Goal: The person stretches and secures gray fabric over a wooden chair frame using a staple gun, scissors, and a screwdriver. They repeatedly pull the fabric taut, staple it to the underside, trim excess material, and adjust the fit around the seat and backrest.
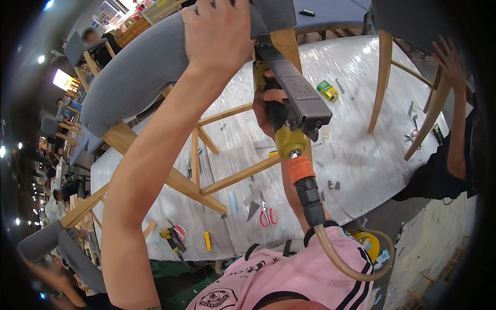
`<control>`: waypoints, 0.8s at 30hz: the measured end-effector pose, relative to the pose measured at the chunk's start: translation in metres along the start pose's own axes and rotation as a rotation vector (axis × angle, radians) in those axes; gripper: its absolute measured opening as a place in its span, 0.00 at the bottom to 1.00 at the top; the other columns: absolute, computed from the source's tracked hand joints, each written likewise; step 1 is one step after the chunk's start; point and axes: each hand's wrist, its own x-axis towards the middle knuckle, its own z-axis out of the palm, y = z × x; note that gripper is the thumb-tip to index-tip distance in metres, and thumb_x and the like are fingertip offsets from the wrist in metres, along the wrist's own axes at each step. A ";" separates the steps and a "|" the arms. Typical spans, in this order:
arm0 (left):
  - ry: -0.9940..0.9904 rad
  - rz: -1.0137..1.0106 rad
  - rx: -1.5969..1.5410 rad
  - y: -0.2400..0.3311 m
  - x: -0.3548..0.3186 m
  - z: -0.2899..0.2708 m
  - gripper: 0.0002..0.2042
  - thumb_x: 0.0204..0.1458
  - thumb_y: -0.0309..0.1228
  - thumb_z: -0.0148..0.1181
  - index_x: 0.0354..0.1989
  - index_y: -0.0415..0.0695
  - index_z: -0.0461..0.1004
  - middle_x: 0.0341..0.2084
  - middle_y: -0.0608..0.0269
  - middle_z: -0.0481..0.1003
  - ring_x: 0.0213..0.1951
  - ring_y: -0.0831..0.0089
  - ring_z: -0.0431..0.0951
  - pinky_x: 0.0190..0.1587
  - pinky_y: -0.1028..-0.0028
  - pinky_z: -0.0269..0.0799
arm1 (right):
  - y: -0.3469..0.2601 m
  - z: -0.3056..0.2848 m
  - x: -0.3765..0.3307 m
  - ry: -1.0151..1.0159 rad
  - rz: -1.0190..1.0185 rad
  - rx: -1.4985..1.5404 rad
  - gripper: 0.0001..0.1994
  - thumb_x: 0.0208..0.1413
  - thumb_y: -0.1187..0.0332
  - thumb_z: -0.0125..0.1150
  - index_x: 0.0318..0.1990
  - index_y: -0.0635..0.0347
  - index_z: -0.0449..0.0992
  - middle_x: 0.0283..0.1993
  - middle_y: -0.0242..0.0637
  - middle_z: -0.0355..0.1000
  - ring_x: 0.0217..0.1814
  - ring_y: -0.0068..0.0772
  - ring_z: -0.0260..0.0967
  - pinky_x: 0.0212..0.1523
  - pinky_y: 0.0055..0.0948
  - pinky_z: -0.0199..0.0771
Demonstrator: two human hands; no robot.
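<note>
My left hand [217,39] presses on the grey upholstered part [139,72] of a wooden-framed chair, its fingers curled over the cloth near the top of the view. My right hand [264,111] is wrapped around the grip of a pneumatic staple gun [297,85], partly hidden behind the tool. The gun's nose reaches the chair where wood and grey cloth meet. An orange fitting [301,169] joins it to a clear air hose [336,261] that loops at the lower right. Bare wooden legs and rails [240,174] of the chair stretch over the table.
Plastic film covers the table [351,155]. On it lie red-handled scissors [268,216], a yellow cutter [207,241], another staple gun [171,238], a green-yellow box [327,90] and scraps. At right, a co-worker's hand [452,64] touches another chair [383,77]. A further chair [41,242] stands lower left.
</note>
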 end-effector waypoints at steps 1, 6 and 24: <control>-0.016 -0.003 -0.028 0.003 0.002 -0.004 0.32 0.39 0.46 0.78 0.50 0.42 0.73 0.44 0.55 0.73 0.49 0.58 0.75 0.50 0.59 0.68 | 0.001 -0.004 0.000 -0.007 -0.026 -0.033 0.13 0.58 0.73 0.63 0.50 0.65 0.76 0.63 0.56 0.67 0.64 0.45 0.70 0.63 0.36 0.70; -0.008 0.000 0.006 0.009 0.001 -0.007 0.33 0.39 0.45 0.78 0.52 0.42 0.72 0.45 0.55 0.73 0.50 0.57 0.75 0.51 0.58 0.68 | -0.003 -0.005 -0.003 0.003 0.011 -0.047 0.14 0.57 0.74 0.63 0.51 0.66 0.75 0.63 0.53 0.67 0.62 0.43 0.71 0.61 0.35 0.73; 0.036 0.007 0.027 0.014 -0.017 -0.015 0.27 0.39 0.37 0.74 0.48 0.44 0.72 0.42 0.54 0.73 0.47 0.56 0.75 0.49 0.57 0.68 | -0.019 -0.016 -0.005 0.091 -0.102 0.057 0.12 0.42 0.77 0.72 0.29 0.60 0.71 0.51 0.46 0.75 0.62 0.55 0.71 0.58 0.41 0.74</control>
